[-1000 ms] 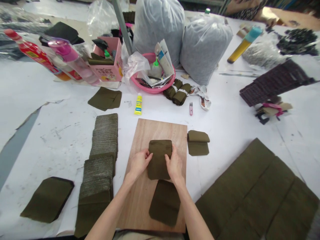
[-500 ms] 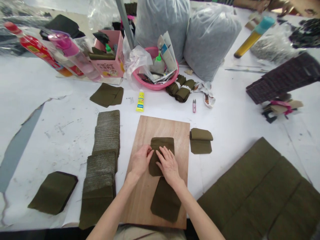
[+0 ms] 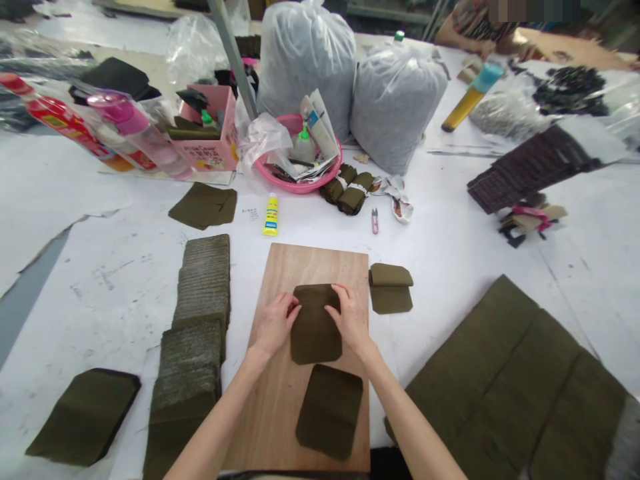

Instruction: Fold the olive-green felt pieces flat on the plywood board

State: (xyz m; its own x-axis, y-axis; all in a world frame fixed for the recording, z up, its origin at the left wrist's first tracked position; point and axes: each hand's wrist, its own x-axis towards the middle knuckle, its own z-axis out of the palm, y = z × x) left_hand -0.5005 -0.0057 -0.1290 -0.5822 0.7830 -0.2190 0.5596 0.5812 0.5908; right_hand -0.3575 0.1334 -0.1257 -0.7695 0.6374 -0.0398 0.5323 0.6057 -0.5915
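An olive-green fabric piece (image 3: 316,330) with cut corners lies on a wooden board (image 3: 270,400). My left hand (image 3: 277,323) is closed at its left edge, thumb and fingertips pinching the upper part of that side. At the upper right corner is my right hand (image 3: 351,317), its thumb lying on the cloth and its fingers stretched apart from the thumb along the edge. Nearer to me on the board, a second olive fabric piece (image 3: 330,411) lies flat, touched by neither hand.
Left of the board runs a long row of overlapping fabric pieces (image 3: 203,287), with a fabric stack (image 3: 85,417) beyond. A folded piece (image 3: 391,289) and large olive panels (image 3: 520,380) lie right. Behind are a yellow tube (image 3: 271,215), thread snips (image 3: 375,221) and a pink basin (image 3: 300,187).
My right hand has slid from lying flat across the fabric piece to its upper right edge. My left hand stays at the left edge. The camera view has shifted slightly.
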